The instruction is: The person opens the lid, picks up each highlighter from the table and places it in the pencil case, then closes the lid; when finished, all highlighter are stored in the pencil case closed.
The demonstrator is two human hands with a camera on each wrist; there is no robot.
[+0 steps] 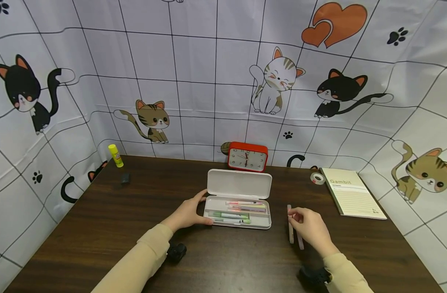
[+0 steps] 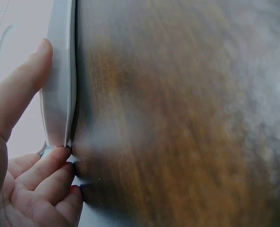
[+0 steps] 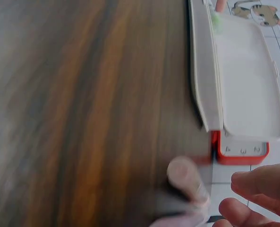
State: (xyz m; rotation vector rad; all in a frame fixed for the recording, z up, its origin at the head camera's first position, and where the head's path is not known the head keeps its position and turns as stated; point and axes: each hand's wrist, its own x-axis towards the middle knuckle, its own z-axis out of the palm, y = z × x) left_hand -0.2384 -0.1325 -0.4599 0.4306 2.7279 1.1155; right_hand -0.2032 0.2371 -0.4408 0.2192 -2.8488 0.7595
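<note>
A white pencil case (image 1: 239, 226) lies with its lid (image 1: 239, 184) raised, holding several pink, purple and green pens (image 1: 231, 215). At its left end, my left hand (image 1: 186, 212) spans the corner; in the left wrist view the thumb lies along the front wall and the curled fingers touch the end. To the right, two pale pens lie side by side on the table, a greyish one (image 1: 291, 234) and a pinkish one (image 1: 300, 241). My right hand (image 1: 310, 228) is over their far ends, thumb and fingertips close to them. The right wrist view shows the fingers (image 3: 262, 182) apart from the pens.
A red clock (image 1: 247, 156) stands right behind the lid. At the back right are a tape roll (image 1: 317, 178) and a notepad (image 1: 353, 193). A yellow glue stick (image 1: 116, 156) and a small dark block (image 1: 125, 179) are at the far left of the brown table (image 1: 110, 228).
</note>
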